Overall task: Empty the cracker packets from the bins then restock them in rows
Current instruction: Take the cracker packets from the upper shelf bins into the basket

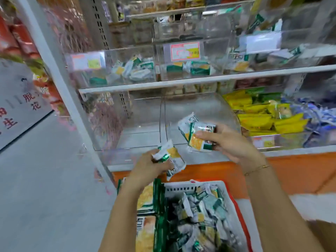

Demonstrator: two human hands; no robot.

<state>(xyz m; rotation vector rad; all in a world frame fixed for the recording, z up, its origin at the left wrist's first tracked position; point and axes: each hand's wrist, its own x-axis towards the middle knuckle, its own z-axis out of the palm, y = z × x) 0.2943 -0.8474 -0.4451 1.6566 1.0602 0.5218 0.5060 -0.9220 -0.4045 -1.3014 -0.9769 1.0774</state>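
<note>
Nearest, a white basket (181, 188) sits low at centre, heaped with loose cracker packets (200, 211). Its near end is cut off by the frame edge. A large green-and-yellow bag (146, 231) stands against the basket's left side, partly behind the left forearm.

Just beyond the basket's far rim, the left hand (151, 166) has its fingers curled round a small packet (172, 159) in white, green and yellow. I cannot tell whether it grips one or two. Higher and to the right, the right hand (231, 142) pinches a bunch of packets (196, 131) between thumb and fingers. The wrappers overlap, so their count is unclear. A thin bracelet (258, 169) circles that wrist.

Both hands are in front of the clear lower bins (141, 124). It is hard to make out whether the right hand's bunch is inside one or just before its front lip. To the right on the same shelf lie yellow packets (258, 117).

Farther up, the upper bins (116, 77) hold more green-and-white packets lying loose. Their price labels (184, 50) are too blurred to read.
</note>
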